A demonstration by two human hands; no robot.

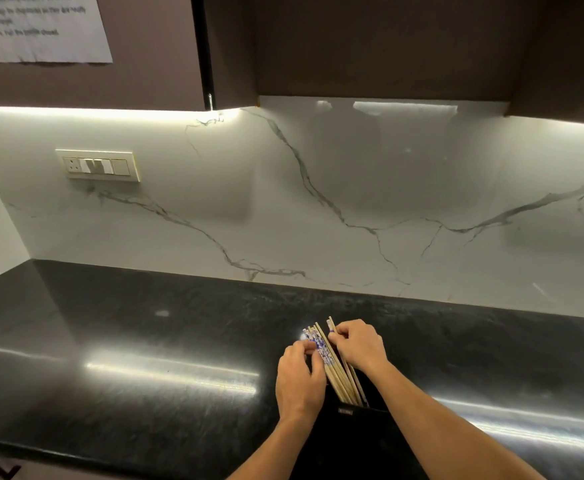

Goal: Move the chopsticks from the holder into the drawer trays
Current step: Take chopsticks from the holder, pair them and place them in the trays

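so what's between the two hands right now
In the head view, the chopsticks stand bunched in the black holder between the left hand and right hand.

Pale wooden chopsticks [339, 372] with blue-patterned tops, bunched, leaning left, standing in black holder [349, 420]

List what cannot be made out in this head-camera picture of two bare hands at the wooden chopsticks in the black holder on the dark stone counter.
- Drawer trays: none in the head view; they lie outside the frame.
- Black holder: its outline merges with the dark stone counter; forearms cover its sides.
- Wooden chopsticks: count unclear; left hand and right hand cover part, lower ends sit inside the holder.
- White paper notice: text blurred, top cut off.
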